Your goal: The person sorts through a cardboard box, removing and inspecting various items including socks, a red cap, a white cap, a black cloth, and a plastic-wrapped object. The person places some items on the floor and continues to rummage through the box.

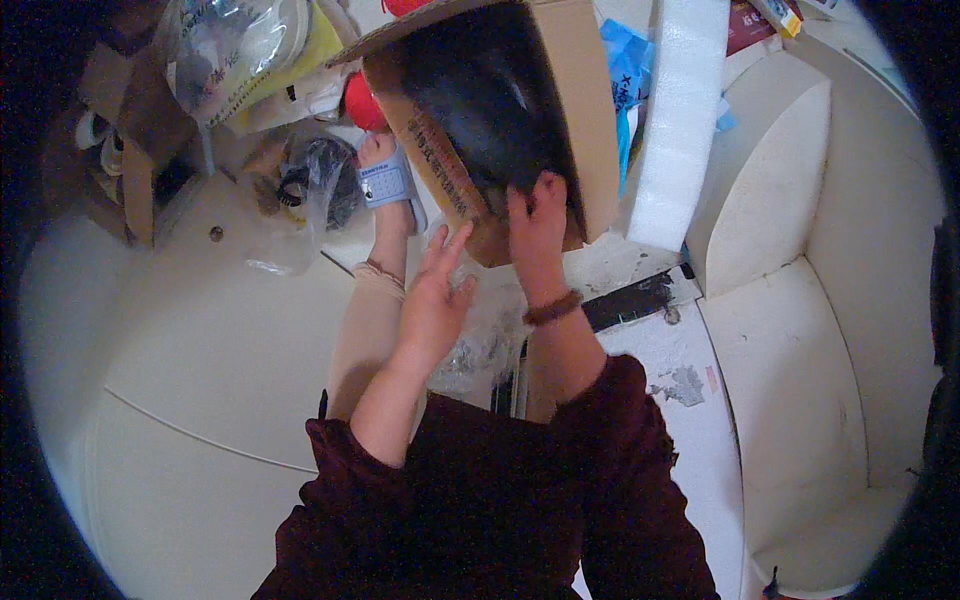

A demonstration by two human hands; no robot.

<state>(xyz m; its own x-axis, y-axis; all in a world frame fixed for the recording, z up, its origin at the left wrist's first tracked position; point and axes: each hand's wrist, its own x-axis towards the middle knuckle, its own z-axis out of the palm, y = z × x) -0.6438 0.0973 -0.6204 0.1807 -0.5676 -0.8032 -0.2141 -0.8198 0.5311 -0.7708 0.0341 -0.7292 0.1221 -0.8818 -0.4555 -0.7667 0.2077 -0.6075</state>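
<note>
An open cardboard box [589,112] stands tilted before me, with printed writing on a side and a large dark item [480,97] inside; what that is, I cannot tell. My right hand [540,225] reaches over the near edge into the box, a brown bracelet on its wrist. Its fingertips are at the dark contents, and whether they grip anything is unclear. Just outside the near left corner, my left hand [440,304] has its fingers apart and holds nothing. Beneath the hands lies crumpled clear plastic [480,345].
A white foam strip [675,127] leans right of the box, beside a blue packet [626,64] and a cream padded seat [780,337]. Another cardboard box [139,187] and plastic bags [240,60] are at the upper left. My slippered foot [382,176] is left of the box, near a red object [365,103].
</note>
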